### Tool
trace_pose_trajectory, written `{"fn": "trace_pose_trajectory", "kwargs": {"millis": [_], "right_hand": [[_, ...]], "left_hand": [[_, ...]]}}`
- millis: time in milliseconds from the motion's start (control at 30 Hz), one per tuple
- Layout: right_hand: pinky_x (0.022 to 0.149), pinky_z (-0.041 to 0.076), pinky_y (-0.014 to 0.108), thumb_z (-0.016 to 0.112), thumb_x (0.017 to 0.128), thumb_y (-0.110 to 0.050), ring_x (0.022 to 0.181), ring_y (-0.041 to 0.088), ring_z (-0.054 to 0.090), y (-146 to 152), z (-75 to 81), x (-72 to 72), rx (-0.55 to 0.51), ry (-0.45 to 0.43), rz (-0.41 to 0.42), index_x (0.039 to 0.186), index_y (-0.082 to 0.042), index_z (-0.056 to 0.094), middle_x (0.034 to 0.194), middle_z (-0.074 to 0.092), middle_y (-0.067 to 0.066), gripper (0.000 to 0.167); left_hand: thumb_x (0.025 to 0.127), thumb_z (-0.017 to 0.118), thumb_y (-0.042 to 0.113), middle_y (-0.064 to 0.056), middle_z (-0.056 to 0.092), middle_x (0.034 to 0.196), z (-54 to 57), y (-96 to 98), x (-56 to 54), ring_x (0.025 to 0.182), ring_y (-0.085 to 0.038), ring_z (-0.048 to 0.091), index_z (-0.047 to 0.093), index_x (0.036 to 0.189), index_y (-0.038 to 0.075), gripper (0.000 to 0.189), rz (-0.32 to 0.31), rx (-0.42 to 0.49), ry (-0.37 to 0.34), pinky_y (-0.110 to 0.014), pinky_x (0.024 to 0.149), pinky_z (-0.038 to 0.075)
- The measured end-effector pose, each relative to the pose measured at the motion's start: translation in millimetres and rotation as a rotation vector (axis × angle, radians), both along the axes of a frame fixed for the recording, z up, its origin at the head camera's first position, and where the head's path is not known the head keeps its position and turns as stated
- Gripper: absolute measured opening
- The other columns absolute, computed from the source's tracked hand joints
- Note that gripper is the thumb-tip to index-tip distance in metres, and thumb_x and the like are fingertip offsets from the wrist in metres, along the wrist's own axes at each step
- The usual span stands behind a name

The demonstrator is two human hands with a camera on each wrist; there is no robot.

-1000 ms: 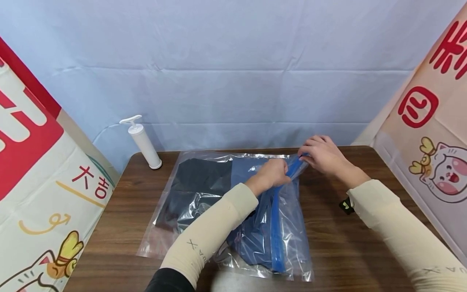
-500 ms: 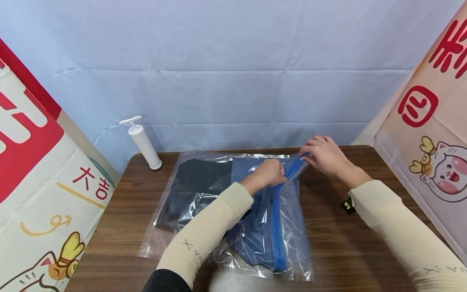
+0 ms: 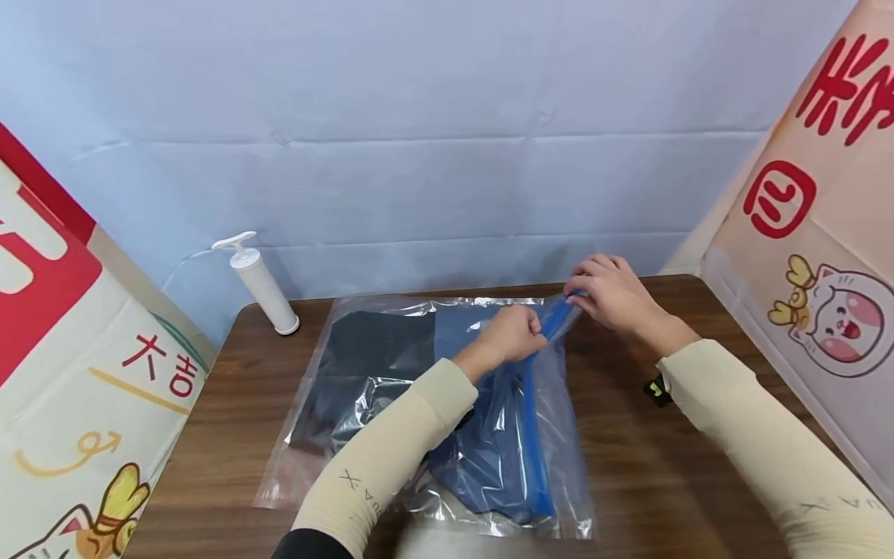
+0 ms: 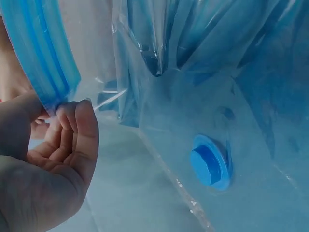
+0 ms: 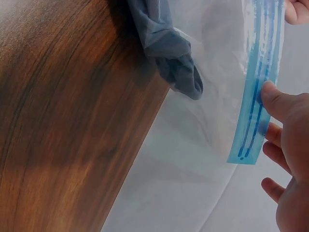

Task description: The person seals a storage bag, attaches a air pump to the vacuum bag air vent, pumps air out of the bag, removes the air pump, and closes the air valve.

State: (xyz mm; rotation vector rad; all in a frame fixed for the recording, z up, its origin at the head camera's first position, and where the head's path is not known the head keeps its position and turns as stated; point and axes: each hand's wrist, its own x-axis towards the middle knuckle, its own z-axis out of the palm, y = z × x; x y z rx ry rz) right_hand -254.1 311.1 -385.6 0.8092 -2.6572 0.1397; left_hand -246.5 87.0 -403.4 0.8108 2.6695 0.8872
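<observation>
A clear plastic storage bag (image 3: 279,473) with a blue zip strip (image 3: 538,466) lies on the table. Folded inside it are a dark garment (image 3: 384,341) and a blue garment (image 3: 475,481). My left hand (image 3: 512,332) pinches the strip partway along, also seen in the left wrist view, where a round blue valve (image 4: 208,163) shows on the bag. At the strip's far end, my right hand (image 3: 611,291) holds it between thumb and fingers. In the right wrist view, the thumb (image 5: 273,96) presses on the ribbed strip. My left forearm hides part of the bag.
A white hand pump (image 3: 265,291) stands at the table's back left corner. Under my right cuff, a small black object (image 3: 656,390) shows on the wooden table (image 3: 628,466). Pale cloth (image 3: 419,186) hangs behind, with printed banners on both sides.
The head view has shifted slightly. My left hand has moved a little left, away from the right hand, and the strip's near end has swung slightly right. Both hands keep their hold.
</observation>
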Motion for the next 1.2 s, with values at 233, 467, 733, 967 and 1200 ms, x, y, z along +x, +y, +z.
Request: {"fn": "trace_pose_trajectory", "kwargs": {"millis": [233, 467, 733, 967, 1200], "right_hand": [[0.087, 0.038, 0.058, 0.081, 0.088, -0.014, 0.104, 0.036, 0.049, 11, 6.5, 2.3, -0.028, 0.036, -0.023, 0.095, -0.013, 0.08, 0.104, 0.059, 0.01, 0.008], [0.063, 0.046, 0.044, 0.067, 0.098, -0.012, 0.07, 0.025, 0.057, 10, 9.2, 5.9, -0.03, -0.093, -0.112, 0.104, -0.009, 0.077, 0.087, 0.069, 0.007, 0.012], [0.054, 0.039, 0.034, 0.054, 0.105, -0.039, 0.057, 0.019, 0.052, 5, 13.5, 12.3, -0.202, -0.363, -0.301, 0.091, -0.008, 0.066, 0.068, 0.059, 0.002, 0.036], [0.058, 0.052, 0.032, 0.058, 0.097, -0.011, 0.061, 0.015, 0.067, 10, 18.6, 9.6, -0.343, -0.493, -0.321, 0.095, 0.003, 0.068, 0.077, 0.072, 0.009, 0.017], [0.057, 0.057, 0.033, 0.057, 0.099, -0.006, 0.069, 0.026, 0.071, 23, 19.8, 8.3, -0.397, -0.553, -0.36, 0.105, 0.009, 0.068, 0.094, 0.07, 0.022, 0.02]], "left_hand": [[0.096, 0.069, 0.017, 0.005, 0.061, 0.075, 6.9, 6.3, 0.7, 0.065, -0.007, 0.054, 0.067, 0.083, 0.01, 0.015, -0.05, 0.072, 0.024, -0.018, 0.065, 0.044], [0.1, 0.066, 0.025, 0.008, 0.058, 0.07, 9.0, 8.5, 4.0, 0.06, -0.005, 0.051, 0.064, 0.078, 0.014, 0.025, -0.048, 0.086, 0.034, -0.017, 0.062, 0.042], [0.102, 0.065, 0.032, 0.007, 0.049, 0.056, 8.9, 16.8, 11.2, 0.048, -0.006, 0.045, 0.057, 0.072, 0.016, 0.035, -0.055, 0.127, -0.027, -0.019, 0.051, 0.037], [0.102, 0.062, 0.043, 0.006, 0.053, 0.059, 13.9, 18.1, 14.2, 0.05, -0.008, 0.047, 0.067, 0.085, 0.014, 0.034, -0.037, 0.199, -0.051, -0.021, 0.051, 0.038], [0.104, 0.059, 0.042, 0.008, 0.043, 0.055, 19.5, 1.9, 5.4, 0.046, -0.008, 0.036, 0.059, 0.075, 0.016, 0.039, 0.001, 0.137, -0.047, -0.024, 0.048, 0.03]]}}
